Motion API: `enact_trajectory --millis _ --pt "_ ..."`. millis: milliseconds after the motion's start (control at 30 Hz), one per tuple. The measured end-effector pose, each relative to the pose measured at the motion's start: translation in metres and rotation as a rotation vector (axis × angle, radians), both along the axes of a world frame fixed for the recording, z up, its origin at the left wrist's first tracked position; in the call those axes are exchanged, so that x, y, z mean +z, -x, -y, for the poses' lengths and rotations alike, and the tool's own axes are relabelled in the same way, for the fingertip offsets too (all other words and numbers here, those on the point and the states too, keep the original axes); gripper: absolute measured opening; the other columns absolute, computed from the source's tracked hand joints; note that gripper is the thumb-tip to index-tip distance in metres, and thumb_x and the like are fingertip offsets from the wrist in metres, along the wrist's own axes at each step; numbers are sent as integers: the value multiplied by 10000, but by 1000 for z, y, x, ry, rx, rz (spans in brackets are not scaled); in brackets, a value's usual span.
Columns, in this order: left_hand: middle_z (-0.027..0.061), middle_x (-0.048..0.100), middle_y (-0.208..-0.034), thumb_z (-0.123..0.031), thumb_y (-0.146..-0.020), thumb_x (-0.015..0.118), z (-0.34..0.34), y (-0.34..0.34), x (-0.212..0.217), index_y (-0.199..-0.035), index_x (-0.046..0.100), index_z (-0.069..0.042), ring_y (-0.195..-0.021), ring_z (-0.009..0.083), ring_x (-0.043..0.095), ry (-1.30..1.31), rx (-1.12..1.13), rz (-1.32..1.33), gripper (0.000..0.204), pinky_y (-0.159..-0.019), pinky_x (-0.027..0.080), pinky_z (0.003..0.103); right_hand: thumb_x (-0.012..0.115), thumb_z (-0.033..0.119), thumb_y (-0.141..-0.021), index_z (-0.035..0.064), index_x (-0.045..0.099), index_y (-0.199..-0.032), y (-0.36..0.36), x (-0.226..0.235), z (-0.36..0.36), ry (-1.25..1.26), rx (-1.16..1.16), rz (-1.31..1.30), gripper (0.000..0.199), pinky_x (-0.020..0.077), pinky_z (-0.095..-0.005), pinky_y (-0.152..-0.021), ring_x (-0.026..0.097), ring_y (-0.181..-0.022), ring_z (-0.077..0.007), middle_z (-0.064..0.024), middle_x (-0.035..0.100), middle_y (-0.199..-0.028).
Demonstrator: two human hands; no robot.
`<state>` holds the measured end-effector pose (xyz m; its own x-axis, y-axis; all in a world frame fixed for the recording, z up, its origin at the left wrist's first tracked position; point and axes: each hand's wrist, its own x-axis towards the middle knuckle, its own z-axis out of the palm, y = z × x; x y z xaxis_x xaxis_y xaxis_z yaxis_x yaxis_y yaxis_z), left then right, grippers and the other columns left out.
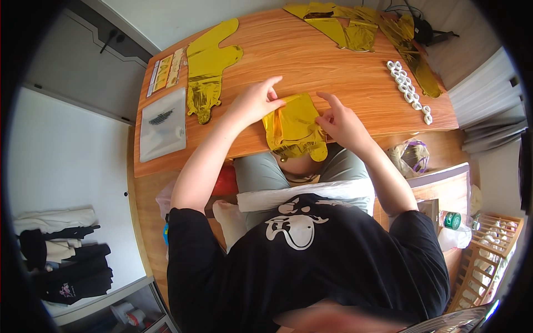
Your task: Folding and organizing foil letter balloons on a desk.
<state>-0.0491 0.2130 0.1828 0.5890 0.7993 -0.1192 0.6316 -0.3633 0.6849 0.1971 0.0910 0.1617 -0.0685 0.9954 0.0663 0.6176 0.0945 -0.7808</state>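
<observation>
Seated person, head view looking down at a wooden table (333,83).

Left hand (256,101): palm down, fingers stretched long and close together, lying flat on the upper left corner of a folded gold foil balloon (293,126). Thumb side touches the foil edge. No wrap around it; the hand presses rather than grips.

Right hand (340,121): at the balloon's right edge, fingers loosely curled, index finger raised and pointing up and left. Lower fingertips pinch or touch the foil's right side; cannot tell how firm the hold is.

The balloon sits between the two hands, at the near edge of the table, its crumpled lower end hanging just over the edge toward the person's lap.

Beyond the left hand, farther out on the table: a flat, uninflated gold balloon shape (206,66), long and lobed. Left of that, a clear plastic bag (162,125) and a strip of packaging cards (165,72) near the table's far left corner.

Beyond the right hand, far side of the table: a heap of more gold foil pieces (355,28). To the right of the right hand, well apart, a line of small white rings (408,90) running diagonally toward the table's right edge.

Below the right forearm, off the table: a bundled clear bag with purple inside (412,156).
</observation>
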Motion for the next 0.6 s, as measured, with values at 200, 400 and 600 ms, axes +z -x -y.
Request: enact_trajectory --millis 200,400,600 --pt "106 581 -1448 -283 -948 721 8 -11 -34 -1468 561 -152 -1358 308 538 -615 -276 9 560 -1133 440 443 703 109 -912 47 477 -1467 -5 -3 -7 50 4 2 602 511 -346 -667 661 -670 -246 -120 686 -733" --pt "134 404 -1627 -269 -1039 575 10 -11 -59 -1558 437 -110 -1528 331 336 -534 -420 -93 560 -1225 290 540 666 119 -942 30 542 -1409 -5 7 -9 117 38 6 492 516 -344 -674 666 -673 -243 -137 693 -754" --pt "150 404 -1623 -283 -1040 567 9 -13 -63 -1546 443 -81 -1521 343 343 -572 -433 -65 559 -1224 302 522 657 106 -945 57 709 -1204 -28 -14 -36 -227 140 166 268 558 -380 -759 689 -788 -321 -145 712 -892"
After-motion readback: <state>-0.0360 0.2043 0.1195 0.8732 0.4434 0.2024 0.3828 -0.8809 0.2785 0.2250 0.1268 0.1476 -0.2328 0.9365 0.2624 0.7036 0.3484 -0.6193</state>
